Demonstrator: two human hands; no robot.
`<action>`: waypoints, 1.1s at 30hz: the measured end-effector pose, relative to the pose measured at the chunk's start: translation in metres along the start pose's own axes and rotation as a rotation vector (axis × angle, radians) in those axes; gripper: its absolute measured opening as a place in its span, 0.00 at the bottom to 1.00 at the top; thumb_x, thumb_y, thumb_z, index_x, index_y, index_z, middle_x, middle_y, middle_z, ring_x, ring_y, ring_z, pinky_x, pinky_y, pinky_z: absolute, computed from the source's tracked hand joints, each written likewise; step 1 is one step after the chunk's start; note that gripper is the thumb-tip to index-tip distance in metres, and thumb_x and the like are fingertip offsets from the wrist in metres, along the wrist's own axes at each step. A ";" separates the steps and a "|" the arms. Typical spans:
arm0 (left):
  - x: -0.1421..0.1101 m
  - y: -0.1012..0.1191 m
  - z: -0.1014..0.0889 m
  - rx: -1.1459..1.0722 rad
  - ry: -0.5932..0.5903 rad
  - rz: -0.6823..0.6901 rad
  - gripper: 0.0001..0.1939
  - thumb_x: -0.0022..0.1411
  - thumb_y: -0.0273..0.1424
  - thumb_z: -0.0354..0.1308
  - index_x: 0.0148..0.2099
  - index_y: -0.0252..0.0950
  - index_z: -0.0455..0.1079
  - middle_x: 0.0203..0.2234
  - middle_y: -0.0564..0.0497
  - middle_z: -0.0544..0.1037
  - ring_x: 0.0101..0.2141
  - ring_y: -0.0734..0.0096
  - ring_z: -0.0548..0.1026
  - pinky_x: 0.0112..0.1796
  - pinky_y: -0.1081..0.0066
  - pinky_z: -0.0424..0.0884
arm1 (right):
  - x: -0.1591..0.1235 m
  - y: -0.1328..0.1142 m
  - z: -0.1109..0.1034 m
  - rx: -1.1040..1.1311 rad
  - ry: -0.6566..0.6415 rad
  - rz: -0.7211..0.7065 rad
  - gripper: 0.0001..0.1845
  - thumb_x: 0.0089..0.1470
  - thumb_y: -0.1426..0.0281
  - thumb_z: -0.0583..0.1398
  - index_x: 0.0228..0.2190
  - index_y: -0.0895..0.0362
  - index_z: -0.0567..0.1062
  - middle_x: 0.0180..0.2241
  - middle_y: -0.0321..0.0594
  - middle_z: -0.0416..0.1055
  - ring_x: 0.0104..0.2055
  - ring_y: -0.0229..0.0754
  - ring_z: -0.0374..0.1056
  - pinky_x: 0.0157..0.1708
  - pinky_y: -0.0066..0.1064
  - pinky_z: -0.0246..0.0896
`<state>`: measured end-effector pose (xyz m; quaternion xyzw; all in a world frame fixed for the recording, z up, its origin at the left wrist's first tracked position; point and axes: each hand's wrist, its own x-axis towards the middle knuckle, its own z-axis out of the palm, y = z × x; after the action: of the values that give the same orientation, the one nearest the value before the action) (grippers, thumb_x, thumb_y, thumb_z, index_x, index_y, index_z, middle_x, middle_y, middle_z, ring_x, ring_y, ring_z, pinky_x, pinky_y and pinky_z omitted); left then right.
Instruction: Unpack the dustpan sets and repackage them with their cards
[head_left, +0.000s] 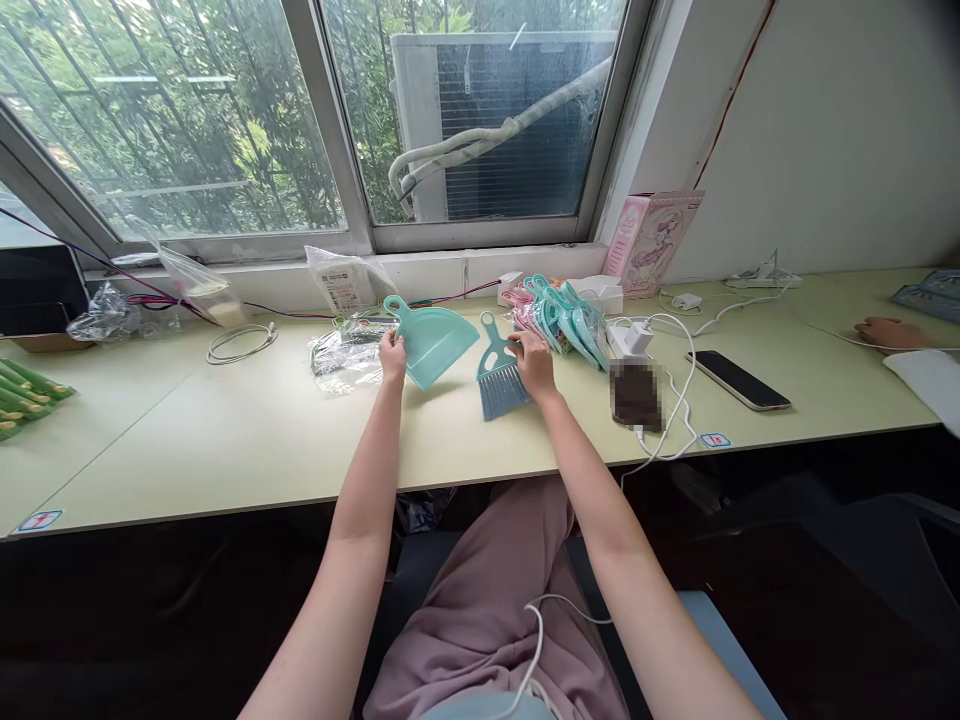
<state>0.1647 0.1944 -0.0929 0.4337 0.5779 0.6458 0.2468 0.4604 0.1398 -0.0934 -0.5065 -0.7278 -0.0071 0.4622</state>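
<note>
A mint-green dustpan is tilted above the table, its handle toward the upper left. My left hand grips it at the left edge near the handle, fingers closed. Just to the right, my right hand is closed on a matching hand brush with grey-blue bristles pointing down. The two tools are apart, with a narrow gap between them. Behind my right hand lies a pile of similar mint-green dustpans and brushes, with pink ones at its left side.
Clear plastic packaging lies left of the dustpan. A phone, white charging cables and a pink box are on the right. Green packets lie far left. Another person's hand rests at the far right.
</note>
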 end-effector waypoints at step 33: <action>-0.078 0.026 0.053 -0.136 -0.732 0.126 0.27 0.52 0.50 0.63 0.46 0.34 0.75 0.41 0.47 0.79 0.44 0.57 0.73 0.46 0.65 0.66 | 0.006 0.010 0.004 0.529 -0.169 0.459 0.25 0.48 0.49 0.65 0.39 0.55 0.81 0.38 0.39 0.80 0.44 0.47 0.73 0.47 0.36 0.65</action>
<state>0.2540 0.1529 -0.0915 0.6530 0.3794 0.4988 0.4252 0.4646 0.1509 -0.0960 -0.5184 -0.6075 0.3271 0.5052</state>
